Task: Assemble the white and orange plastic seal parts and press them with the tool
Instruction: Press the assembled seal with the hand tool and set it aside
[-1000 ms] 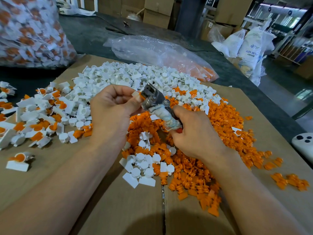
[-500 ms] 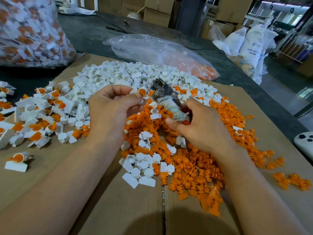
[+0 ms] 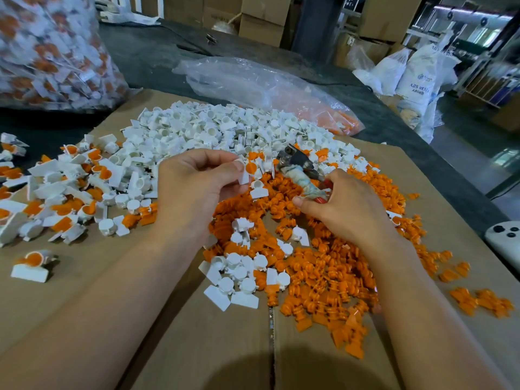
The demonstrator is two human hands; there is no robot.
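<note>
Centre of frame: left hand [image 3: 197, 181], fingers curled, thumb and forefinger pinching a white seal part [image 3: 244, 175] with an orange insert seated in its cup; held just above the heaps, a little left of centre; right hand [image 3: 346, 206], right of centre, fingers wrapped round the cloth-bound handle of the tool [image 3: 301, 171]; a red grip shows under the fingers; the tool's dark metal head points to the upper left, near the held part but apart from it; upper centre: heap of loose white parts [image 3: 208, 130]; centre to lower right: heap of loose orange parts [image 3: 326, 271], with a small cluster of white pieces [image 3: 239, 277] lying on its left edge; left of frame: spread of joined white-and-orange seals [image 3: 70, 187], one more seal [image 3: 31, 266] lying alone at lower left; all on a flat cardboard sheet [image 3: 126, 333] with a seam running down its middle; upper left: large clear bag of seals [image 3: 47, 52]; upper centre: slack clear plastic bag [image 3: 253, 80] with a few orange pieces at its right end; right edge: white device [image 3: 506, 240], partly cut off; upper right: white sacks [image 3: 416, 74]; top edge: cardboard boxes [image 3: 261, 12].
</note>
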